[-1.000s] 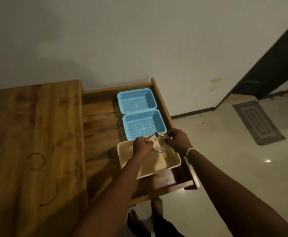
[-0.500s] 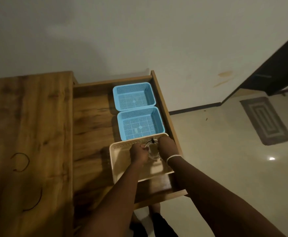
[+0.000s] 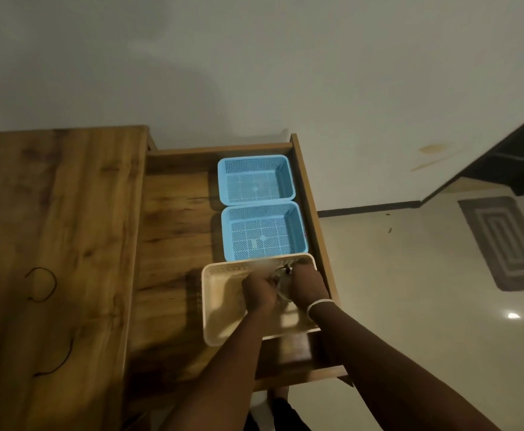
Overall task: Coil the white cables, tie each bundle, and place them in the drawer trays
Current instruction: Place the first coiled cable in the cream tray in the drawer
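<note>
- Lowering continues: both hands have dropped from above the beige tray's far rim a second ago to inside the beige tray (image 3: 220,309), lower centre of frame.
- Left hand (image 3: 259,292) and right hand (image 3: 309,286) are curled, pinching a small white cable bundle (image 3: 281,284) between them; a dark tie end pokes up at its top.
- Bundle sits low in the tray's right half; whether it touches the floor cannot be told.
- Two blue trays (image 3: 256,178) (image 3: 264,231) above it in the drawer (image 3: 176,231) hold no cables.
- Judgement: placement nearly done; release comes next.
- Dark ties (image 3: 41,284) lie on the tabletop, left of frame.
</note>
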Available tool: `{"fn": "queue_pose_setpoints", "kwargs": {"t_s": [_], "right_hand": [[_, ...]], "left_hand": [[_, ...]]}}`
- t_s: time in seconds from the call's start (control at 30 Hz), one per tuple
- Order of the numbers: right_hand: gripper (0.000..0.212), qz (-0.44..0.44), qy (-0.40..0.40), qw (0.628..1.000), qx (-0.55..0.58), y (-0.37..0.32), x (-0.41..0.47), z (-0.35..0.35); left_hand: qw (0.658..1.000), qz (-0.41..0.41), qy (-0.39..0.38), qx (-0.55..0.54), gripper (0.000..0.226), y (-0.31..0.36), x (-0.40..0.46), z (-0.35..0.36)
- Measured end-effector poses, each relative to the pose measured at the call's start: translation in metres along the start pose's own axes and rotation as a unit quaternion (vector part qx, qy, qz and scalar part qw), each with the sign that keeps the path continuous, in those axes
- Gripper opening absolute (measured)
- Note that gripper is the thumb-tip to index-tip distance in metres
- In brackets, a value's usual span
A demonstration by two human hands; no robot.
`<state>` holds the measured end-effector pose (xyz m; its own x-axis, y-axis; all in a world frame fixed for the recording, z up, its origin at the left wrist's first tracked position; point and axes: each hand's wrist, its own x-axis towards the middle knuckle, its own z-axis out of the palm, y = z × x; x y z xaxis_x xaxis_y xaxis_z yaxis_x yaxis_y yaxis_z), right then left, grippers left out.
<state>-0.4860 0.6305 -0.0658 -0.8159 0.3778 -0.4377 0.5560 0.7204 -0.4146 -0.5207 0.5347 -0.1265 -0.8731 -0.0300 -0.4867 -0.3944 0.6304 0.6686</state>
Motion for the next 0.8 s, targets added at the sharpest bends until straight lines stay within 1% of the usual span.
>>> {"fn": "queue_pose_setpoints", "kwargs": {"t_s": [0.07, 0.17, 0.2, 0.3, 0.37, 0.47, 0.53, 0.57, 0.63, 0.7, 0.77, 0.8], "right_hand": [[0.025, -0.017, -0.026, 0.999, -0.017, 0.002, -0.001, -0.006], [0.028, -0.07, -0.107, 0.985, -0.116, 0.004, 0.001, -0.017], [0.028, -0.085, -0.12, 0.979, -0.144, 0.005, 0.003, -0.019], [0.024, -0.141, -0.108, 0.959, -0.22, 0.004, 0.012, -0.024], [0.023, -0.163, -0.101, 0.949, -0.25, -0.004, 0.017, -0.03], [0.009, -0.197, -0.094, 0.938, -0.268, -0.037, 0.021, -0.046], [0.008, -0.232, -0.08, 0.93, -0.272, -0.067, 0.028, -0.052], [0.005, -0.259, -0.072, 0.924, -0.272, -0.09, 0.027, -0.054], [0.015, -0.317, -0.063, 0.907, -0.269, -0.14, 0.02, -0.051], [0.025, -0.374, -0.07, 0.886, -0.265, -0.192, 0.01, -0.046], [0.041, -0.444, -0.081, 0.857, -0.249, -0.251, -0.011, -0.031], [0.049, -0.477, -0.095, 0.841, -0.239, -0.279, -0.024, -0.02]], "left_hand": [[1.0, 0.006, 0.0, 0.014, 0.011, -0.003, -0.002, 0.002], [0.997, 0.022, -0.019, 0.072, 0.018, -0.003, -0.003, 0.0], [0.995, 0.024, -0.024, 0.092, 0.022, -0.001, -0.004, -0.002], [0.995, 0.029, -0.045, 0.082, 0.022, 0.003, -0.007, -0.015], [0.995, 0.034, -0.064, 0.074, 0.021, 0.006, -0.008, -0.03], [0.992, 0.046, -0.097, 0.063, 0.021, 0.014, -0.014, -0.072], [0.99, 0.068, -0.12, 0.032, 0.019, 0.022, -0.024, -0.109], [0.991, 0.068, -0.119, 0.004, 0.016, 0.023, -0.03, -0.134], [0.993, 0.05, -0.092, -0.063, 0.013, 0.013, -0.042, -0.19], [0.994, 0.049, -0.022, -0.098, 0.013, -0.005, -0.054, -0.25], [0.988, 0.061, 0.098, -0.102, 0.013, -0.032, -0.077, -0.319], [0.981, 0.051, 0.162, -0.097, 0.012, -0.05, -0.094, -0.352]]}}
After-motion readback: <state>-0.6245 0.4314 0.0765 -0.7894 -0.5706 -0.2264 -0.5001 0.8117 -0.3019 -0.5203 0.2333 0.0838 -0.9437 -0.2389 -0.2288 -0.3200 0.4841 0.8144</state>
